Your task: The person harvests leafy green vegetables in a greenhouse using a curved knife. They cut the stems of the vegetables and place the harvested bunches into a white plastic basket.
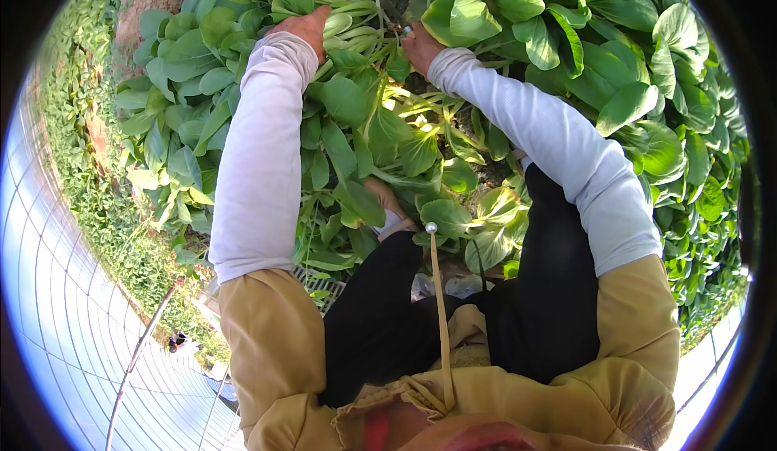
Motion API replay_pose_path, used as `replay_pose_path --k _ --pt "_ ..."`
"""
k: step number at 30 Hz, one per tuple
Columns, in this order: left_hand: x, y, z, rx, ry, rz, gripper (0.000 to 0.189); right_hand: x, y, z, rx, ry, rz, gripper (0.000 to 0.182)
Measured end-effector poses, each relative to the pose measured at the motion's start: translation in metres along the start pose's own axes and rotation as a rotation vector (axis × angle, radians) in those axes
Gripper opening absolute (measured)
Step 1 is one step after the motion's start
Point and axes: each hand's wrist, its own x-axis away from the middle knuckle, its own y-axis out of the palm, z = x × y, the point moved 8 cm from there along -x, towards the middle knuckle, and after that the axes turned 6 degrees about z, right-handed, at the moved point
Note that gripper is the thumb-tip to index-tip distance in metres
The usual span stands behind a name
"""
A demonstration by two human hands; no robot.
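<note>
My left hand (306,29) grips a bunch of bok choy (349,23) by its pale green stalks, with the broad leaves fanning out to the left and below. Just to the right, my right hand (422,46) is curled low among the plants, close to the base of the stalks. A small metal tool (407,29), perhaps a knife, shows at its fingers; the rest is hidden by the hand, soil and leaves. Between and below my hands lie loose and yellowing leaves (419,111).
Dense bok choy (625,69) grows along the right side. Cut-looking leafy plants (188,56) are heaped at the left. My foot (385,202) stands among leaves, near a plastic crate (322,284). A greenhouse wall (67,281) with a metal hoop (139,348) curves at lower left.
</note>
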Motion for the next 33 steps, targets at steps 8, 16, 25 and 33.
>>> replay_pose_path --k 8,16,25,33 --pt "0.012 0.012 -0.003 0.191 0.052 0.149 0.048 -0.016 0.029 0.002 0.011 0.249 -0.211 0.034" --pt "0.027 0.012 -0.009 0.331 -0.071 0.221 0.046 0.01 0.034 0.012 0.036 0.11 -0.235 0.03" --pt "0.124 -0.085 -0.005 1.193 0.156 0.733 0.039 0.055 -0.123 -0.032 -1.025 -0.326 0.217 0.059" --pt "0.177 -0.079 0.087 1.685 0.224 0.41 0.07 0.083 -0.2 -0.088 -1.345 -0.548 0.203 0.056"
